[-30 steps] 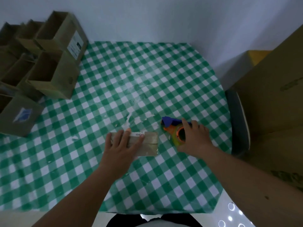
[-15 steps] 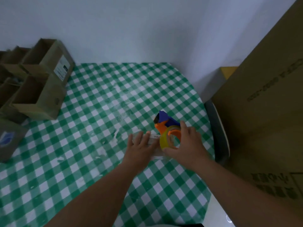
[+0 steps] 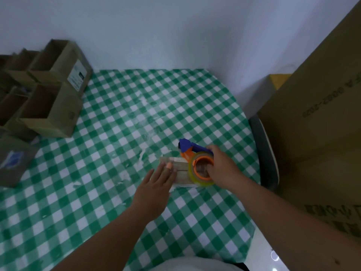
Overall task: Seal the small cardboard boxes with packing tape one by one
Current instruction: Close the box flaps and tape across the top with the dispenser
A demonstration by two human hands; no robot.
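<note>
Head view, small flat brown cardboard box [image 3: 180,174] pinned by flat-fingered left hand [image 3: 156,184], orange-and-blue tape dispenser [image 3: 196,163] gripped by right hand [image 3: 222,169], green checked bench [image 3: 117,133].

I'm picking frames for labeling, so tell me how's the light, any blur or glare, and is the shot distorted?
Head view: dim, bluish light; the left hand and small box look soft, and the open boxes at far left smear slightly. Pale sheen on the tablecloth mid-table. Wide-angle bending curves the table edge by the big carton. The tape dispenser in the right hand stays readable.
</note>
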